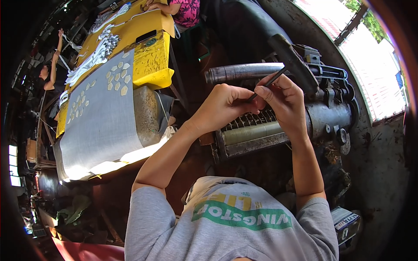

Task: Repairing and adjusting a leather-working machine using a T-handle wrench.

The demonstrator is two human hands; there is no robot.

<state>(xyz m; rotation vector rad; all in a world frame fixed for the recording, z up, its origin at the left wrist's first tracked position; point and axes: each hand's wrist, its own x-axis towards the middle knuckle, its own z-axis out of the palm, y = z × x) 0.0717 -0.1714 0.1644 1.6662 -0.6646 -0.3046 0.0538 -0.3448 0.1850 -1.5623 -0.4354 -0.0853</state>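
Note:
A thin dark rod (pixel 274 78) slants between my hands, in front of a heavy metal machine (pixel 320 117). My right hand (pixel 286 98) is closed around the rod's middle, thumb laid along it, and the upper end sticks out past the fingers. At the lower end, my left hand (pixel 228 106) pinches with thumb and fingers; the tip itself is hidden there. Beyond the hands lies a shiny metal cylinder (pixel 244 71). Under them is a pale green roller (pixel 252 132) in a metal frame.
To the left, a table carries a grey sheet (pixel 98 130) with several small pale pieces, a yellow cover (pixel 152 61), white straps (pixel 98 54) and a dark phone (pixel 146 36). One person (pixel 185 11) sits at its far end, another (pixel 48 74) at far left. A box (pixel 346 222) sits lower right.

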